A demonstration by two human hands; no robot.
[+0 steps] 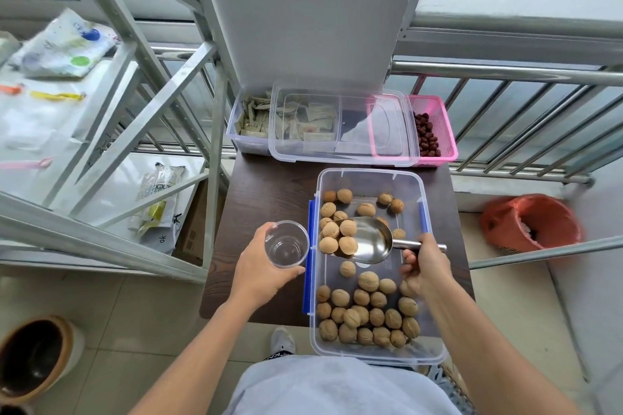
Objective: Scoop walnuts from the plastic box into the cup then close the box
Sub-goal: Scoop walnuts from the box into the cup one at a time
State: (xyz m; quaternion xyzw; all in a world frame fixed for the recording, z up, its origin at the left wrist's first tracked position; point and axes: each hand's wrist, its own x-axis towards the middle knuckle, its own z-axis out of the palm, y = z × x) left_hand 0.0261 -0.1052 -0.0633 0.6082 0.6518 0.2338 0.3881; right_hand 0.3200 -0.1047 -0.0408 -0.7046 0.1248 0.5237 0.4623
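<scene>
A clear plastic box (pixel 371 178) with blue side latches stands open on the dark table (pixel 263 192), holding several walnuts (pixel 367 313). My right hand (pixel 423 263) grips the handle of a metal scoop (pixel 367 242) over the box, with several walnuts lying at the scoop's left end. My left hand (pixel 263 266) holds an empty clear cup (pixel 286 243) upright just left of the box, close to the scoop's mouth. The box's clear lid (pixel 340 148) lies on the containers behind it.
Behind the box sit a clear container of paper packets (pixel 256 121) and a pink basket of red dates (pixel 435 128). A metal shelf frame (pixel 141 104) stands at left, a railing (pixel 522 77) at back, an orange bin (pixel 529 222) at right, a brown pot (pixel 33 357) on the floor.
</scene>
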